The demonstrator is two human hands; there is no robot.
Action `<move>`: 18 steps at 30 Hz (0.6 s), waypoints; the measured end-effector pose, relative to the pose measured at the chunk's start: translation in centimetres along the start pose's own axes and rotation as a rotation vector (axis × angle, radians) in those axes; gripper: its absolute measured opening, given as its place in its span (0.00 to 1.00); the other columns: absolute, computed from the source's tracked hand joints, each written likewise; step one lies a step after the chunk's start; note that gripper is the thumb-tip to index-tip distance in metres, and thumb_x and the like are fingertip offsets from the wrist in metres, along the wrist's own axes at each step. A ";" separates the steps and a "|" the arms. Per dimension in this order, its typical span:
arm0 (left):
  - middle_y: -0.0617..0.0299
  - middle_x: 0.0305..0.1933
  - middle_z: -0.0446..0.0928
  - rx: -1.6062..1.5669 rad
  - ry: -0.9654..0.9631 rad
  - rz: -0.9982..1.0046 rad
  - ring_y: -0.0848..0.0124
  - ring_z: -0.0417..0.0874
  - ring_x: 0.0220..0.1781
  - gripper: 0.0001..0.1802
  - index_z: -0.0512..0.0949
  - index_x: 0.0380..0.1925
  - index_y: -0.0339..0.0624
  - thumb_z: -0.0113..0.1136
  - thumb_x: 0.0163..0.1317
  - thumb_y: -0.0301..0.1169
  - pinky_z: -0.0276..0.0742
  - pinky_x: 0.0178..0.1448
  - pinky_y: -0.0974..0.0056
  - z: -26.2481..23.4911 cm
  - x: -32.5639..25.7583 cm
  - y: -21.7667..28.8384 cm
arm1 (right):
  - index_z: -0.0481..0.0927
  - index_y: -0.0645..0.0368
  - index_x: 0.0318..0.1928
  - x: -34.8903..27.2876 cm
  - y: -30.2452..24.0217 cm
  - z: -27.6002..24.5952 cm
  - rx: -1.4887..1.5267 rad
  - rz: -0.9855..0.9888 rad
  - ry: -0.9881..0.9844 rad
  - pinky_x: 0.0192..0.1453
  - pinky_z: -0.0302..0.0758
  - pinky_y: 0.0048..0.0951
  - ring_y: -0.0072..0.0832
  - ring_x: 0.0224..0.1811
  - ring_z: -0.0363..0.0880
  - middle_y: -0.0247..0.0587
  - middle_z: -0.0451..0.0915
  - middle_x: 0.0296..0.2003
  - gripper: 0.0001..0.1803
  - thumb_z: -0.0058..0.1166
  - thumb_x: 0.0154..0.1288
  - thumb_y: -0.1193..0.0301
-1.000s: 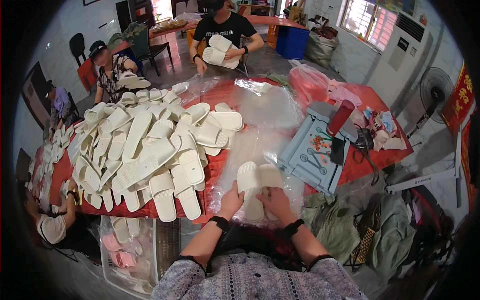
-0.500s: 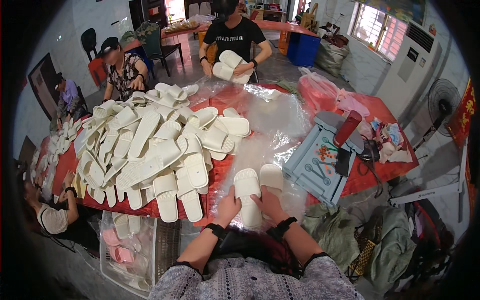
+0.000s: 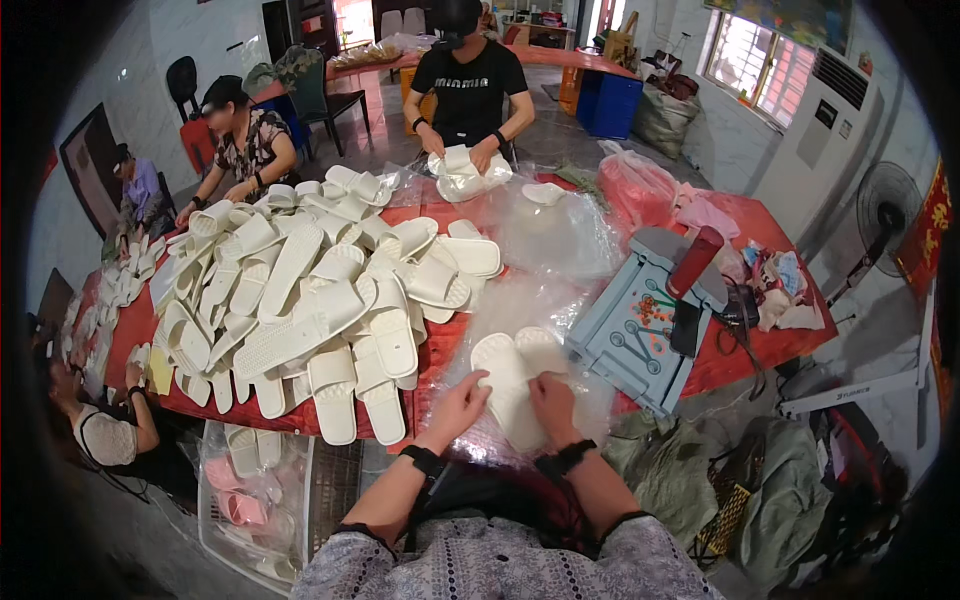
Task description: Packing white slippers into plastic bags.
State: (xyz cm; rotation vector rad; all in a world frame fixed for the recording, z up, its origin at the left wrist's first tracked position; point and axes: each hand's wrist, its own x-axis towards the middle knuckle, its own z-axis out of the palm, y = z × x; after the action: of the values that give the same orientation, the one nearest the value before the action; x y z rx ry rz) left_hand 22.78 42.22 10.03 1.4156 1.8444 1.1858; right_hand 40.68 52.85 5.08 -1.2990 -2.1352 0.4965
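Note:
Two cream slide slippers (image 3: 510, 385) lie side by side in front of me, over clear plastic bags (image 3: 530, 300) on the red-covered table (image 3: 437, 355). My left hand (image 3: 458, 408) grips the outer edge of the left slipper, thumb against its side and fingers curled. The right slipper has my right hand (image 3: 553, 402) closed at its outer edge; that side is slightly blurred. A big heap of matching cream slippers (image 3: 315, 295) lies to the left of my hands.
Right of my hands stands a grey plastic tray (image 3: 640, 310) with small orange pieces, a red cylinder (image 3: 693, 260) and a dark phone (image 3: 684, 325). A white basket (image 3: 255, 500) of slippers is below the table's left edge. Opposite, a co-worker (image 3: 470, 95) handles bagged slippers.
The two slippers have come together, the right one moving left against the other. Across the table, the co-worker has lowered their slippers to the tabletop.

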 end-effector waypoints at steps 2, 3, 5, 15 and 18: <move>0.48 0.29 0.79 -0.093 0.076 0.004 0.56 0.82 0.31 0.20 0.74 0.46 0.37 0.56 0.63 0.43 0.75 0.36 0.57 -0.2 0.6 0.4 | 0.78 0.62 0.29 -1.3 0.8 -2.8 0.239 0.134 0.113 0.30 0.70 0.40 0.45 0.24 0.77 0.50 0.78 0.23 0.14 0.50 0.65 0.64; 0.48 0.31 0.79 -0.169 0.171 -0.001 0.56 0.82 0.32 0.21 0.73 0.48 0.38 0.56 0.64 0.42 0.75 0.37 0.58 0.2 1.4 0.1 | 0.78 0.63 0.30 -2.1 1.3 -4.7 0.406 0.133 0.175 0.28 0.67 0.33 0.31 0.22 0.71 0.40 0.76 0.21 0.13 0.50 0.65 0.66; 0.49 0.32 0.80 -0.241 0.282 -0.015 0.57 0.82 0.33 0.21 0.73 0.51 0.39 0.55 0.64 0.42 0.75 0.38 0.59 1.0 3.1 -1.1 | 0.78 0.65 0.30 -3.3 2.3 -8.0 0.640 0.229 0.244 0.26 0.63 0.23 0.15 0.22 0.66 0.27 0.72 0.19 0.12 0.49 0.65 0.69; 0.43 0.36 0.81 0.072 -0.163 -0.339 0.50 0.82 0.44 0.32 0.77 0.40 0.31 0.62 0.55 0.54 0.76 0.50 0.54 10.7 9.8 -2.4 | 0.69 0.57 0.19 -10.1 7.0 -13.5 0.774 0.549 0.399 0.24 0.56 0.20 0.14 0.18 0.60 0.23 0.65 0.15 0.18 0.49 0.68 0.69; 0.45 0.33 0.81 0.066 -0.144 -0.233 0.48 0.81 0.41 0.21 0.79 0.33 0.37 0.59 0.58 0.47 0.75 0.46 0.51 10.9 10.0 -2.0 | 0.70 0.60 0.20 -9.9 7.1 -11.9 0.738 0.557 0.381 0.25 0.55 0.23 0.14 0.19 0.58 0.24 0.65 0.15 0.19 0.51 0.68 0.66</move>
State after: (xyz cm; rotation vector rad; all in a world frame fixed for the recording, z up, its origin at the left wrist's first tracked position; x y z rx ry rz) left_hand 27.62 55.01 4.12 1.2451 1.9013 0.8925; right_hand 56.68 47.43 7.09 -1.3688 -1.0857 1.0429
